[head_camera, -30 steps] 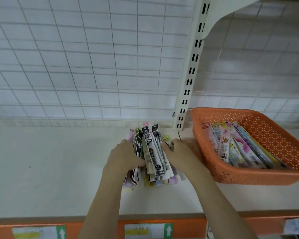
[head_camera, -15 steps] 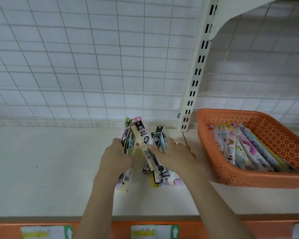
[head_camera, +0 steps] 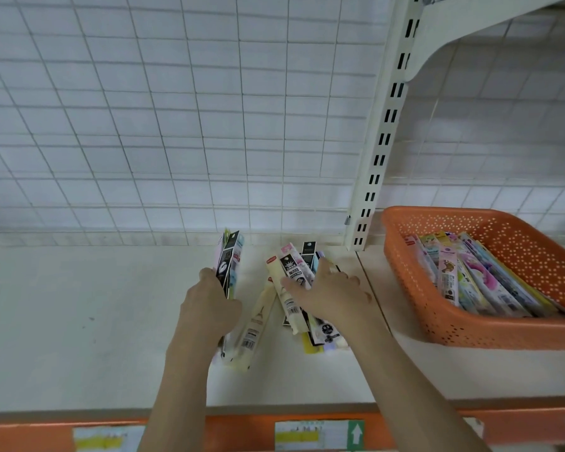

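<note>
On the white shelf, near its back edge, the pen packets lie in two lots, one to each of the hands. The left hand grips a bundle of pen packets. Its fingers are curled round the bundle's middle, and the bundle stands nearly upright on its lower end, with the black and pale-blue headers rising above the knuckles. Just beside it a cream packet leans slantwise on the shelf, its barcode end towards the front.

To the right of that, the right hand rests palm down on a loose pile of pen packets. Its fingers are spread and fairly straight, and its thumb lies across a black-headed packet. The pile lies flat and fanned, with pink, black and cream headers poking out beyond the fingertips and yellow and lilac ends showing below the wrist.

Well to the right stands an orange perforated basket, which holds more packets laid lengthwise side by side. A slotted upright rises between the pile and the basket. Behind everything runs a white wire grid panel. Along the shelf's orange front strip sit price labels, one with a green arrow.
</note>
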### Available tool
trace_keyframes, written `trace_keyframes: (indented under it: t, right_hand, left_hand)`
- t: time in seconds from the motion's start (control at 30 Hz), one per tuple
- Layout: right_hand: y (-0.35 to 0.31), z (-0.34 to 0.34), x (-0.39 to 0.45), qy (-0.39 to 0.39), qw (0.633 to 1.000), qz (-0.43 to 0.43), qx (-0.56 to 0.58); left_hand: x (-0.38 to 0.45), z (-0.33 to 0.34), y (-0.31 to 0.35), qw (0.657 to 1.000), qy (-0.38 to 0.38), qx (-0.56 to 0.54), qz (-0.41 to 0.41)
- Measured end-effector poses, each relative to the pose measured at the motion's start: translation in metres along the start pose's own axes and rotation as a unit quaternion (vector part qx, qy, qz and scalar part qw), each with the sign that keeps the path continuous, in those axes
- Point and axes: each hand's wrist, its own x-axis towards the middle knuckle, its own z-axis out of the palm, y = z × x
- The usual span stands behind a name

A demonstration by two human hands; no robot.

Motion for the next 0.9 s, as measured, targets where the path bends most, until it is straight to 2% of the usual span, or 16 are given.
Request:
trace_keyframes:
  t: [0.2, 0.57, 0.7, 0.9]
  right_hand:
    - [-0.008, 0.012, 0.004, 0.008, 0.998, 0.013, -0.055]
    - [0.006, -0.004, 0.006, 0.011, 1.000, 0.003, -0.017]
    - [0.011, -0.016, 0.006, -0.011, 1.000, -0.006, -0.025]
    - [0.014, -0.012, 0.013, 0.001, 0.999, 0.022, -0.036]
  left_hand:
    - [0.000, -0.005, -0.006, 1.000, 0.000, -0.010, 0.007]
    - [-0.002, 0.002, -0.002, 0.996, 0.002, -0.073, 0.042]
    - [-0.006, 0.001, -0.003, 0.997, -0.010, -0.066, 0.033]
    - [-0.012, 0.004, 0.000, 0.998, -0.048, -0.030, 0.032]
